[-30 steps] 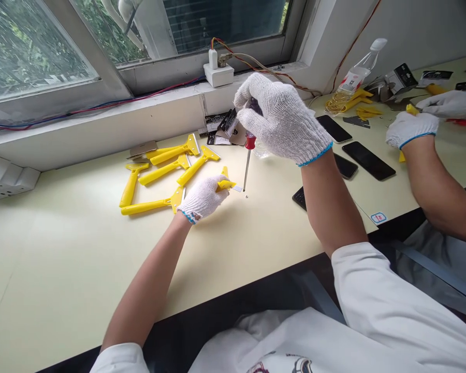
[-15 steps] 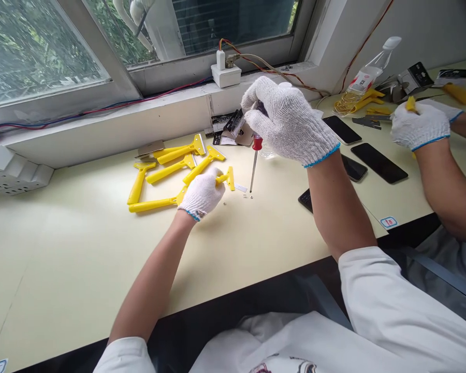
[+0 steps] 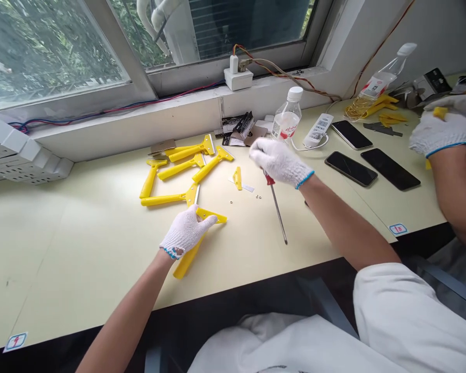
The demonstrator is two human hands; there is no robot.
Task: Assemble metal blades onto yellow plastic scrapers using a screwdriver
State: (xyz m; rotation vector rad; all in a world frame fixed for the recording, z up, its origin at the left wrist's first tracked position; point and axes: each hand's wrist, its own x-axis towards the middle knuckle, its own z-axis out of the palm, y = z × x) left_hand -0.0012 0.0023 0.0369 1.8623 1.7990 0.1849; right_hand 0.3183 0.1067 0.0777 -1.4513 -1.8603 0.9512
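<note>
My left hand (image 3: pixel 188 228), in a white knit glove with a blue cuff, is closed around a yellow scraper (image 3: pixel 187 261), its head pointing right. My right hand (image 3: pixel 281 161), gloved alike, is closed on a screwdriver (image 3: pixel 278 212); the red handle shows partly below the fingers and the tip slants down toward the front edge. Between the hands lie a small yellow plate (image 3: pixel 237 178), a flat blade (image 3: pixel 247 188), small screws or nuts (image 3: pixel 258 197) and one more small metal piece (image 3: pixel 231 202). Several yellow scrapers (image 3: pixel 176 170) lie behind my left hand.
A water bottle (image 3: pixel 287 116), a power strip (image 3: pixel 318 130) and black packaging (image 3: pixel 241 127) stand or lie near the sill. Phones (image 3: pixel 351 168) lie at right. Beyond them a co-worker's gloved hand (image 3: pixel 445 129) holds something yellow. White boxes (image 3: pixel 27 150) are stacked at far left.
My left hand has come down toward the front edge, a scraper now plainly showing in it. My right hand has lowered; the screwdriver tip has left the small screws and swung toward me.
</note>
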